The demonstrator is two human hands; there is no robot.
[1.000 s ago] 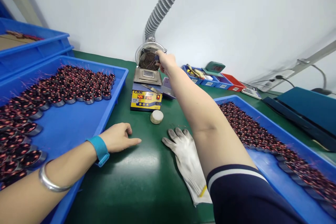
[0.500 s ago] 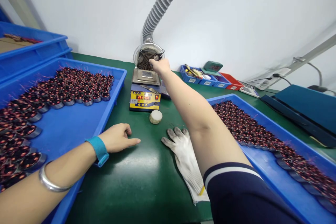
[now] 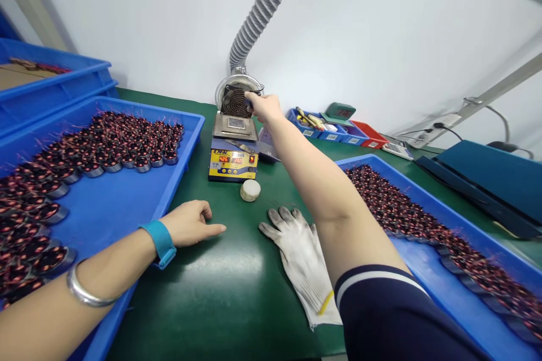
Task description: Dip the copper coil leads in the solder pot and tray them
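My right hand (image 3: 266,107) reaches far forward over the solder pot (image 3: 235,124), beside the round fan grille (image 3: 235,102). Its fingers are pinched together; a small dark bit shows under the fingertips, too hidden to name. The pot's yellow front panel (image 3: 232,166) has lit red digits. My left hand (image 3: 190,224) rests on the green table at the blue tray's edge, thumb stretched out, fingers loosely bent, holding nothing. A round whitish pad (image 3: 250,190) lies in front of the pot. White work gloves (image 3: 301,256) with greyed fingertips lie under my right arm.
A blue tray (image 3: 127,192) at left holds many round wire-wound coils (image 3: 122,138). Another blue tray (image 3: 417,256) at right holds more coils (image 3: 406,211). A grey duct hose (image 3: 265,14) rises behind the pot. Small bins (image 3: 330,135) and a teal case (image 3: 486,180) stand at back right.
My right hand has shifted slightly right and down from the fan grille, and a dark bit now shows under its fingers. My left hand stays put.
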